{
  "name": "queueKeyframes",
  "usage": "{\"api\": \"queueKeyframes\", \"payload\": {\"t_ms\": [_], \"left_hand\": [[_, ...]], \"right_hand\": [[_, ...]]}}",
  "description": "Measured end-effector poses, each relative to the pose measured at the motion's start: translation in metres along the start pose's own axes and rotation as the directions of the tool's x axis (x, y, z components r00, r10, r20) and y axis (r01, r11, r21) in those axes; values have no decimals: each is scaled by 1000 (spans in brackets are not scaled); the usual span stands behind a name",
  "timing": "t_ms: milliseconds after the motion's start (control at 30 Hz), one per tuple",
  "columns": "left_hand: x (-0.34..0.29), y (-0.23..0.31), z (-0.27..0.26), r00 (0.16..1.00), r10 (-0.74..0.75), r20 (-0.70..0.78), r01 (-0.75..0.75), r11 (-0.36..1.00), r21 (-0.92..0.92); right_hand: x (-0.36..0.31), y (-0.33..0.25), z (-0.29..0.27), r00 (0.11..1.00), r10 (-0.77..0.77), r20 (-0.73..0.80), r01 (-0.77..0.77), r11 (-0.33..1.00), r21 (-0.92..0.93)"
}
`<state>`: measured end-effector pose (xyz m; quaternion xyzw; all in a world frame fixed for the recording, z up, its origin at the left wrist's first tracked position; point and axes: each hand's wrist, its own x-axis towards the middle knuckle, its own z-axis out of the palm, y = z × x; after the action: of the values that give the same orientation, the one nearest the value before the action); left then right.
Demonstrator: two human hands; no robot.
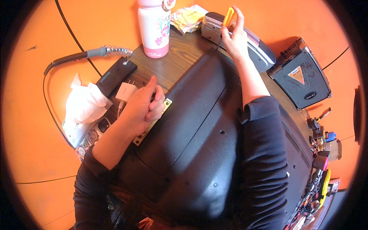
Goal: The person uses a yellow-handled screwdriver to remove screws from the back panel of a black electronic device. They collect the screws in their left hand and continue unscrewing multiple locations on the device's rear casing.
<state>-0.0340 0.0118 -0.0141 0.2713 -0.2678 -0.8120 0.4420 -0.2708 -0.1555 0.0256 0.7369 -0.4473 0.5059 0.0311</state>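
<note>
A large black plastic panel [199, 126], with a seam and screw holes, lies in front of me on a wooden table. My right hand [235, 42] reaches to its far corner, fingers closed on the yellow handle of a screwdriver [229, 17]. The thin shaft runs down to the panel's edge; the tip is too small to make out. My left hand [147, 101] is curled closed above the panel's left edge, thumb up. Whatever its fingers may hold is hidden. Partly beneath that hand lies a yellow strip with dark spots [141, 140].
At the far side stand a white and pink bottle [155, 28], a yellow and white packet [189, 17] and a grey-black rounded case [253, 48]. A black speaker [301, 74] is right. Left are a soldering iron [76, 56], white charger [125, 92], tissues [86, 101] and phone [102, 125].
</note>
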Motion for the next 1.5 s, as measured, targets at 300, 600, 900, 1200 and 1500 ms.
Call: {"api": "queueKeyframes", "payload": {"t_ms": [300, 600, 900, 1200, 1500], "left_hand": [[0, 0, 2, 1000, 17, -25, -16, 999, 37], [0, 0, 2, 999, 6, -37, -5, 1000, 25], [0, -1, 3, 999, 20, -45, -18, 999, 45], [0, -1, 2, 1000, 24, -20, -23, 999, 40], [0, -1, 2, 999, 23, -35, -22, 999, 39]], "right_hand": [[2, 4, -3, 995, 94, 18, -94, 995, 22], [0, -6, -5, 996, 36, -80, -48, 988, -147], [6, 7, -2, 882, -424, -205, 324, 862, -390], [3, 5, 1, 990, -115, -80, 116, 993, 4], [6, 7, -1, 994, 105, -2, -105, 992, -67]]}}
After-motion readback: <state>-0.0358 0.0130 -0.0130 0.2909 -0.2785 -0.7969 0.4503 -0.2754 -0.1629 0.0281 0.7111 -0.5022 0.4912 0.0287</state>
